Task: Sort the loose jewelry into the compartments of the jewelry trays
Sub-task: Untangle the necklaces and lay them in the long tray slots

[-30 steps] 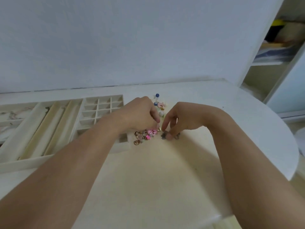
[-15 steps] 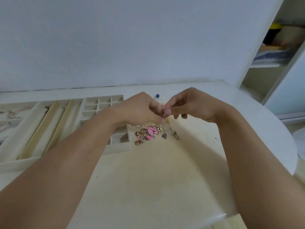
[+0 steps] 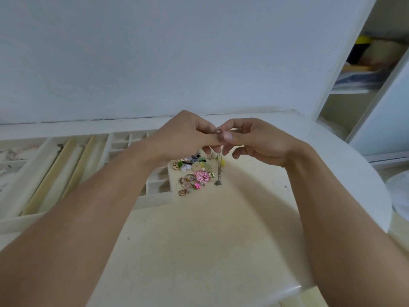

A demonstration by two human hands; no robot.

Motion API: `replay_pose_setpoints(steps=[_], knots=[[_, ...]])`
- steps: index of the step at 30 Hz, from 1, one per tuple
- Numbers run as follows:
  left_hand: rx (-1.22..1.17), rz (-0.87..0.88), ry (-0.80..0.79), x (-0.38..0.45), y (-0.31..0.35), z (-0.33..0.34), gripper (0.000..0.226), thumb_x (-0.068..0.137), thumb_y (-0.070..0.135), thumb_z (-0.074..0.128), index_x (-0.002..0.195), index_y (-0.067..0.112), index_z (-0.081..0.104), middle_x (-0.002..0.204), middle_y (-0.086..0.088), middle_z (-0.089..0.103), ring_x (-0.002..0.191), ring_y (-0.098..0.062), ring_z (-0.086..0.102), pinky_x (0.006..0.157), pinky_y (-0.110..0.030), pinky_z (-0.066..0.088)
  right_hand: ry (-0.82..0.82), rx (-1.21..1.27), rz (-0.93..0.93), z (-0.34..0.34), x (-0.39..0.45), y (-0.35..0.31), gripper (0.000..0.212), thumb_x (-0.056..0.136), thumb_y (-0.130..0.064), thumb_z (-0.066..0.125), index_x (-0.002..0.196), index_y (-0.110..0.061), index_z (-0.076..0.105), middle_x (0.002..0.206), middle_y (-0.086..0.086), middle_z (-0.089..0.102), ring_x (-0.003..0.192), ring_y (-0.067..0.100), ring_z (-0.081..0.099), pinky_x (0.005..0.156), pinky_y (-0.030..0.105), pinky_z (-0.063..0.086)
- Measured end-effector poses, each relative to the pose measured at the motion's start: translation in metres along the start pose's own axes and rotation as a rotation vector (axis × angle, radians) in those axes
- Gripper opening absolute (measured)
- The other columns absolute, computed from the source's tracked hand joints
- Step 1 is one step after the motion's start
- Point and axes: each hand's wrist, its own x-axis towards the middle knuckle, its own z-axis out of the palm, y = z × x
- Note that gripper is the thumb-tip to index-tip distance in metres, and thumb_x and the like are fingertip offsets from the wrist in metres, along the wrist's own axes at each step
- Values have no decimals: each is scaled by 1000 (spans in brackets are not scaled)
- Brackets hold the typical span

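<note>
1. Nearest the camera, two bare forearms reach forward over the pale table, which has a rounded edge on the right.
2. Beyond them a pile of loose jewelry lies on the table, just beside the right wall of the jewelry tray; a pink flower piece sits in the pile among gold rings and green and white bits.
3. Above the pile, the left hand and the right hand meet fingertip to fingertip. Both have their fingers curled, pinching the top end of a thin chain; a small ring or clasp shows between the fingertips. The chain hangs straight down, and its dark lower end reaches the table at the right edge of the pile.
4. To the left, the tray shows a grid of small compartments and long slots, with a few chains lying in them.
5. Farthest off stand a white wall and, at right, an open shelf unit.
</note>
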Motion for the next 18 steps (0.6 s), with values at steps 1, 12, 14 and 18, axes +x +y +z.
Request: replay_pose_setpoints(steps=[1, 12, 14, 18], knots=[[-16, 9, 21, 1, 0, 0, 21, 86, 42, 76, 84, 22, 80, 80, 7, 78, 69, 0, 67, 67, -23, 51, -25, -6, 8, 1, 0, 1, 29, 77, -43, 81, 97, -24, 74, 99, 3, 74, 89, 18, 68, 73, 26, 50], [-165, 3, 357, 5, -3, -12, 18, 86, 42, 76, 86, 25, 80, 81, 14, 77, 66, 2, 66, 58, -18, 46, -150, 78, 50, 5, 1, 4, 12, 84, -29, 76, 91, -20, 74, 84, 4, 71, 79, 20, 67, 68, 26, 52], [-196, -10, 386, 5, -3, -13, 16, 88, 40, 74, 85, 25, 79, 82, 14, 77, 67, 1, 67, 61, -20, 46, -125, 108, 66, 6, 2, 4, 17, 82, -29, 77, 95, -18, 76, 83, 3, 72, 76, 19, 67, 66, 25, 53], [-252, -24, 407, 3, -2, -16, 15, 89, 37, 74, 85, 23, 79, 81, 11, 77, 65, -1, 65, 65, -23, 47, -87, 126, 88, 3, 1, 6, 18, 84, -21, 77, 101, -20, 80, 87, 4, 74, 72, 15, 68, 64, 23, 53]])
